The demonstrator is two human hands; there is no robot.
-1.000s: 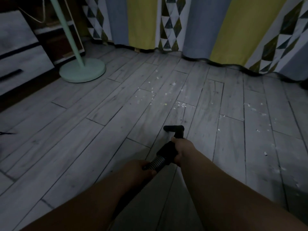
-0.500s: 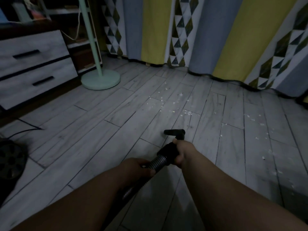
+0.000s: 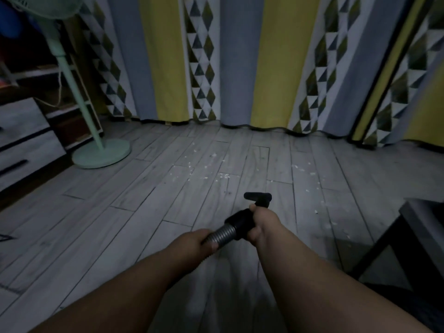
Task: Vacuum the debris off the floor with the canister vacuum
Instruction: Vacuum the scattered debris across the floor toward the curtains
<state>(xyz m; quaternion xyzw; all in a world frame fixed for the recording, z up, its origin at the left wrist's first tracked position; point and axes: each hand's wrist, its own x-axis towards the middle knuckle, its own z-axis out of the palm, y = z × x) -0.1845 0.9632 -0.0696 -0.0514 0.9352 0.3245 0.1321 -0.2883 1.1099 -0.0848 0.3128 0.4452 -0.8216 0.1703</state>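
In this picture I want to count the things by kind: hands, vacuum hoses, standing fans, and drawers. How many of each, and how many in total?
Hands: 2, the left hand and the right hand
Vacuum hose: 1
Standing fan: 1
Drawers: 2, the upper drawer and the lower drawer
Total: 6

Dim, soft-focus indoor view, wide-angle bending and blur at edges.
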